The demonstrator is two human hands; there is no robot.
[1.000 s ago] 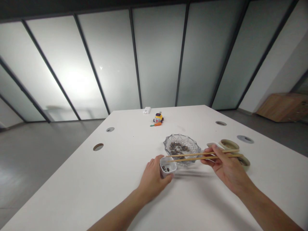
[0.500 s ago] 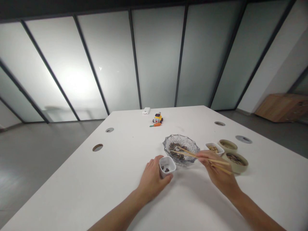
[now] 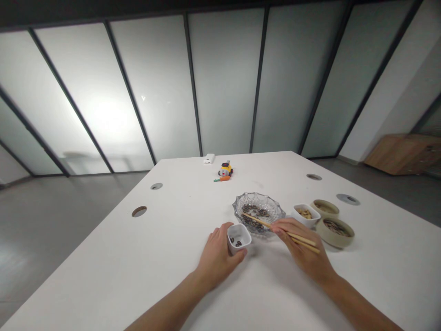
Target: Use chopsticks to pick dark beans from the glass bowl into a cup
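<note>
From the head camera, my only view, I read the table (image 3: 155, 248) as a dial centred on the glass bowl (image 3: 277, 212). The chopsticks (image 3: 258, 220) lay over its near side, their long axis slanting from four o'clock to ten, tips toward ten above the dark beans (image 3: 264, 213), butt ends toward four. My right hand (image 3: 301, 246), at four o'clock, had its fingers closed round the shafts. Only one stick showed clearly ahead of those fingers, so I couldn't fairly say whether the tips pinched a bean. At half past seven, just beside the bowl, my left hand (image 3: 218, 253) was clamped on the white cup (image 3: 245, 235), its mouth up and a few beans inside. At three sat a white dish (image 3: 312, 222), with two beige bowls (image 3: 336, 239) beyond it; at eleven, a toy vehicle (image 3: 225, 170).
</note>
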